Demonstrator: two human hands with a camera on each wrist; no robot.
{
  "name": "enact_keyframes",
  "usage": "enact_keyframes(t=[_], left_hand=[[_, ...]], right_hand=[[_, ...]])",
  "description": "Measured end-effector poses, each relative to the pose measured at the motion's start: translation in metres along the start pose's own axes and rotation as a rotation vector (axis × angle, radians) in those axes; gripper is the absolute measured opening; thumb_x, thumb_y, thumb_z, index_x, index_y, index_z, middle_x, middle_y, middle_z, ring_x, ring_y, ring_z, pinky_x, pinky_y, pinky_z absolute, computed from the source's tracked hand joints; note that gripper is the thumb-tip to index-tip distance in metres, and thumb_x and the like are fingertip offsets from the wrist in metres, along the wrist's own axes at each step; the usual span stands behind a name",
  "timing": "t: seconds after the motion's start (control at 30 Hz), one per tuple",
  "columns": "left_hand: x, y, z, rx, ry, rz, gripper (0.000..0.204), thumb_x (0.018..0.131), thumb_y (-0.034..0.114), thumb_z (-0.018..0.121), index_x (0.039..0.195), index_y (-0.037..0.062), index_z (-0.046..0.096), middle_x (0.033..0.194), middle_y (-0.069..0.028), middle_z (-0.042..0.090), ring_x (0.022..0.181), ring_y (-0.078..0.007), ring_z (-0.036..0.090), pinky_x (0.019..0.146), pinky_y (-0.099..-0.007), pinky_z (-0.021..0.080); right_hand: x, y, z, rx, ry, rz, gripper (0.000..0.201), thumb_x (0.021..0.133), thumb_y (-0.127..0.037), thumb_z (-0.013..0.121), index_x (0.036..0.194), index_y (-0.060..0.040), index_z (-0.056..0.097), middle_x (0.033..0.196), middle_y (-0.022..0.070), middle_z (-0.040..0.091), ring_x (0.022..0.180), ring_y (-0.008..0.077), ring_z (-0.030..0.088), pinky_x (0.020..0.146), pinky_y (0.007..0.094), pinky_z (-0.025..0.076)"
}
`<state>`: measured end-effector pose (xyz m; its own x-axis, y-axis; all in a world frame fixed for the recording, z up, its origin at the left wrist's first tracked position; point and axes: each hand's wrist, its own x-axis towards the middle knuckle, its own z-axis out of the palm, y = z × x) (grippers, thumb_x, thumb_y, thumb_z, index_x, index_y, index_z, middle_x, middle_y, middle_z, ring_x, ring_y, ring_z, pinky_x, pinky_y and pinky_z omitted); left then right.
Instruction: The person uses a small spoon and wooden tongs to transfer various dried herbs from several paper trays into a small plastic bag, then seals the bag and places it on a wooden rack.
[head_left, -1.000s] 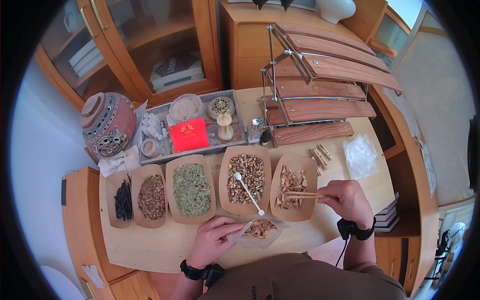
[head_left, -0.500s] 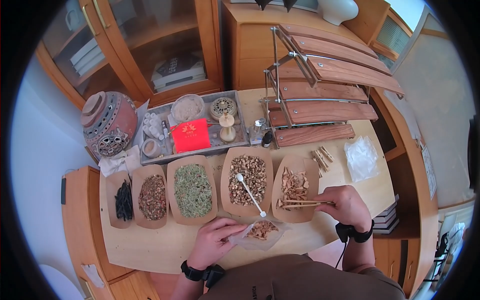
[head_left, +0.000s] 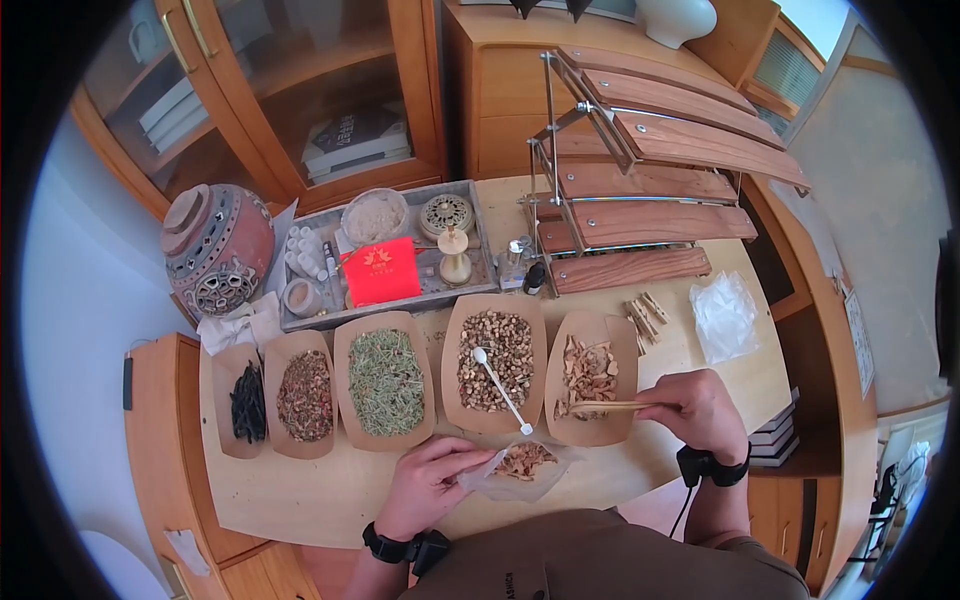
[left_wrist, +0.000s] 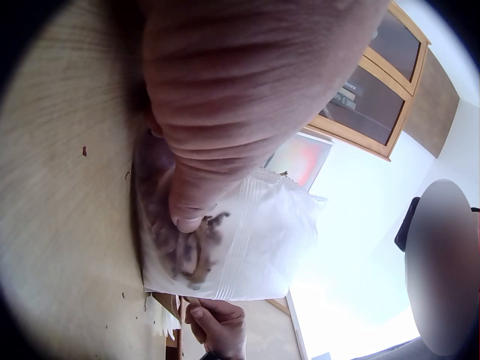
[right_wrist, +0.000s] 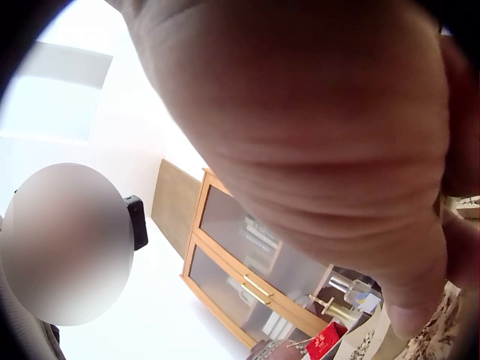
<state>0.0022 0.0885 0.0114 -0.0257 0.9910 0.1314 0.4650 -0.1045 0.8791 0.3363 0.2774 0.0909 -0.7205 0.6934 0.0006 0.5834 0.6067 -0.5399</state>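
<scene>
My left hand (head_left: 430, 480) pinches a small translucent bag (head_left: 490, 484) by its left side. Reddish-brown dried pieces show at the bag's mouth, and in the left wrist view the thumb presses the bag (left_wrist: 251, 255) over dark contents. With the right hand (head_left: 695, 410) I grip wooden tweezers (head_left: 622, 406). Their tips reach into the rightmost paper tray (head_left: 622, 360), among similar dried pieces (head_left: 590, 368); the prongs lie close together. The right wrist view hides most of the tweezers behind the right hand (right_wrist: 322, 165).
Left of that tray stand paper trays of speckled chunks (head_left: 492, 350) with a white spoon (head_left: 502, 390), green herb (head_left: 385, 385), reddish bits (head_left: 305, 395) and black strips (head_left: 248, 400). Behind are a grey tray (head_left: 430, 295), a wooden slatted rack (head_left: 640, 220), clothespins (head_left: 645, 318) and a plastic bag (head_left: 723, 318).
The tweezers dipped toward the near end of the rightmost tray with their prongs apart, then the prongs came closer together. My left hand and the small bag stay nearly still.
</scene>
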Motion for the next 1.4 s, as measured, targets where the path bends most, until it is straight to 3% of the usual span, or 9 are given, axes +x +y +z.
enact_keyframes(t=[0.2,0.37,0.63,0.73,0.9,0.97,1.17,1.4], left_hand=[[0.000,-0.001,-0.001,0.023,0.004,0.012,0.038,0.082,0.006,0.082,0.119,0.0127,0.082,0.104,-0.0064,0.075,0.092,-0.0239,0.073,0.079,-0.0353,0.060],[0.000,0.001,-0.001,0.025,0.008,0.006,0.034,0.084,0.008,0.083,0.118,0.0122,0.083,0.102,-0.0068,0.075,0.089,-0.0238,0.072,0.078,-0.0357,0.059],[0.002,0.003,0.000,0.034,0.022,0.023,0.031,0.087,0.010,0.082,0.118,0.0121,0.083,0.101,-0.0067,0.075,0.088,-0.0235,0.072,0.077,-0.0351,0.059],[0.001,0.001,0.001,0.028,0.022,0.025,0.030,0.088,0.010,0.083,0.117,0.0121,0.083,0.100,-0.0065,0.075,0.087,-0.0235,0.072,0.076,-0.0352,0.059],[0.002,0.002,0.002,0.044,0.028,0.019,0.030,0.086,0.010,0.083,0.116,0.0119,0.083,0.100,-0.0063,0.075,0.087,-0.0235,0.072,0.076,-0.0353,0.059],[0.002,0.002,0.001,0.052,0.028,0.017,0.030,0.086,0.010,0.083,0.116,0.0118,0.083,0.100,-0.0063,0.075,0.086,-0.0235,0.072,0.076,-0.0353,0.059],[0.001,0.003,0.000,0.010,0.012,-0.009,0.032,0.085,0.009,0.083,0.117,0.0115,0.083,0.101,-0.0067,0.075,0.087,-0.0241,0.072,0.076,-0.0354,0.059],[0.001,0.002,0.000,-0.004,0.013,-0.007,0.032,0.085,0.008,0.083,0.118,0.0116,0.083,0.101,-0.0068,0.075,0.087,-0.0238,0.072,0.076,-0.0353,0.059]], right_hand=[[-0.004,-0.014,-0.012,0.257,0.037,0.025,0.021,0.083,-0.009,0.087,0.103,-0.0042,0.082,0.079,0.0113,0.073,0.069,0.0297,0.070,0.062,0.0355,0.053],[-0.002,-0.030,-0.009,0.510,0.012,-0.128,0.023,0.084,-0.006,0.088,0.106,-0.0007,0.081,0.083,0.0126,0.077,0.071,0.0278,0.074,0.063,0.0338,0.054],[0.003,-0.033,-0.002,0.478,-0.031,-0.164,0.024,0.085,-0.006,0.088,0.107,0.0010,0.081,0.084,0.0138,0.075,0.070,0.0288,0.072,0.063,0.0337,0.054],[-0.004,-0.027,-0.008,0.453,0.142,-0.014,0.025,0.085,-0.004,0.087,0.108,0.0027,0.079,0.079,0.0115,0.072,0.066,0.0210,0.065,0.061,0.0315,0.050],[-0.009,-0.012,-0.004,0.386,0.204,0.164,0.023,0.087,-0.002,0.084,0.108,0.0026,0.079,0.079,0.0108,0.070,0.066,0.0192,0.065,0.062,0.0308,0.050],[-0.010,-0.012,-0.003,0.278,0.087,0.251,0.021,0.087,-0.006,0.085,0.108,-0.0002,0.080,0.081,0.0126,0.072,0.066,0.0229,0.067,0.062,0.0323,0.052],[-0.012,-0.006,0.007,0.155,0.026,0.191,0.021,0.086,-0.015,0.085,0.103,-0.0028,0.080,0.086,0.0153,0.075,0.074,0.0344,0.071,0.066,0.0388,0.056],[-0.010,-0.009,0.007,0.111,0.037,0.145,0.022,0.086,-0.016,0.085,0.102,-0.0027,0.080,0.086,0.0153,0.075,0.074,0.0362,0.071,0.067,0.0394,0.057]])
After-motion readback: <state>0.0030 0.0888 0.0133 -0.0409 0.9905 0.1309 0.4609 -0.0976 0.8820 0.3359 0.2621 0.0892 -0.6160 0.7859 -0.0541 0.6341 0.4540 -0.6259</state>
